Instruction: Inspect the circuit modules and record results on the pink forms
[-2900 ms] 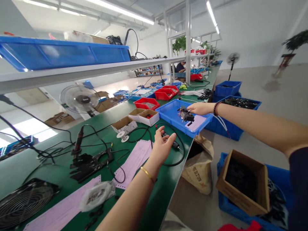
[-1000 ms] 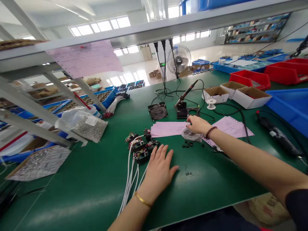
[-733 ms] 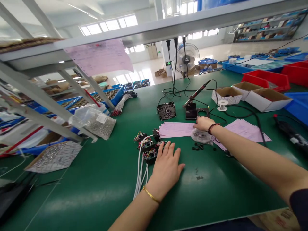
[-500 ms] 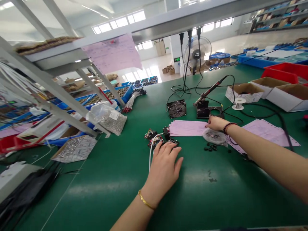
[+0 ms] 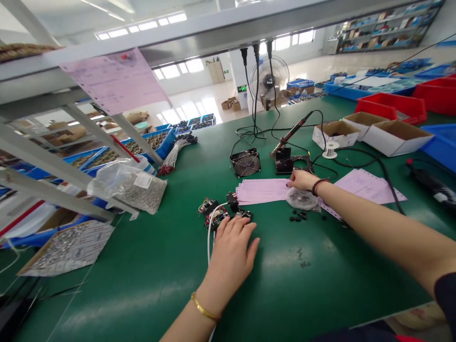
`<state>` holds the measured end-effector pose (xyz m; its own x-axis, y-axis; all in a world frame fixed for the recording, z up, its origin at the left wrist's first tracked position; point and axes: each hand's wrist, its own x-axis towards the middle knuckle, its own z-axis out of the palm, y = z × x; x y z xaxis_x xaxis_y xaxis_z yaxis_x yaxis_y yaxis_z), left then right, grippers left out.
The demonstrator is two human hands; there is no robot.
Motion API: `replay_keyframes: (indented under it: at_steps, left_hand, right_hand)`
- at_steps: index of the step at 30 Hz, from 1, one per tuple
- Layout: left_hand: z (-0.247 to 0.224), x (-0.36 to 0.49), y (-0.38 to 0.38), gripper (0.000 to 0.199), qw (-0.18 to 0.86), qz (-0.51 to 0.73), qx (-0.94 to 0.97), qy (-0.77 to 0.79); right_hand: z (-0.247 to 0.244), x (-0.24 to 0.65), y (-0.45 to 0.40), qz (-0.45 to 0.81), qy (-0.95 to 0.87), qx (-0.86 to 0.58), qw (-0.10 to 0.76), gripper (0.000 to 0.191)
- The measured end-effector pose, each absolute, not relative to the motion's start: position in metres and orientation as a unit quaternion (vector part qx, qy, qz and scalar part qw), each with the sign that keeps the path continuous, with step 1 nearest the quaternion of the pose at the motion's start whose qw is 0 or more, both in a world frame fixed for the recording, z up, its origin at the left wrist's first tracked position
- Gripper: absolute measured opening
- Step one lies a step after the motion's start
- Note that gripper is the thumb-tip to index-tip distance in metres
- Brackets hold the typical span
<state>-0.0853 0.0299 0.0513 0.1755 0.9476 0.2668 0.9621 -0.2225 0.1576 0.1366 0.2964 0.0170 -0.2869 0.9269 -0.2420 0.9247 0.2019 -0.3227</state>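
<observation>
My left hand (image 5: 231, 247) lies palm down on the bench with its fingers spread. Its fingertips are at the near side of a cluster of small black parts with coloured wires (image 5: 216, 214), where a white cable (image 5: 209, 237) runs alongside. My right hand (image 5: 302, 182) is closed in a pinch at the right end of a stack of pink paper sheets (image 5: 261, 191). Just below those fingers lies a clear plastic bag of small parts (image 5: 302, 199). Whether the pinch is on the paper or the bag, I cannot tell. Several small black pieces (image 5: 298, 216) lie nearer to me.
Behind the papers stand a small black fan (image 5: 245, 163), a soldering iron (image 5: 292, 133) in its stand and a solder spool (image 5: 330, 150). White boxes (image 5: 397, 137) and red bins (image 5: 392, 107) are at right. A bag of metal parts (image 5: 138, 190) leans by the shelf post at left.
The view has swung to the right, so the bench things appear further left. Both hands keep nearly the same places beside the wired parts and the pink sheets.
</observation>
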Motion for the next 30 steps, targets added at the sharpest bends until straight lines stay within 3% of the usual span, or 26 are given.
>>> replay_keyframes:
  at_steps: [7, 12, 14, 30]
  left_hand:
    - [0.041, -0.043, 0.068, 0.034, -0.014, -0.080, -0.809, -0.583]
    - [0.027, -0.033, 0.106, 0.074, -0.008, 0.011, -0.762, -0.648]
    - [0.019, -0.032, 0.118, 0.081, -0.012, 0.026, -0.750, -0.661]
    - [0.007, -0.032, 0.125, 0.078, 0.010, 0.026, -0.751, -0.659]
  right_hand:
    - [0.015, 0.133, 0.294, 0.214, -0.777, -0.591, 0.041, 0.025]
    - [0.011, 0.139, 0.296, 0.221, -0.776, -0.587, 0.069, 0.023]
    - [0.009, 0.141, 0.297, 0.224, -0.776, -0.584, 0.077, 0.022]
    - [0.018, 0.144, 0.291, 0.184, -0.809, -0.534, 0.164, 0.017]
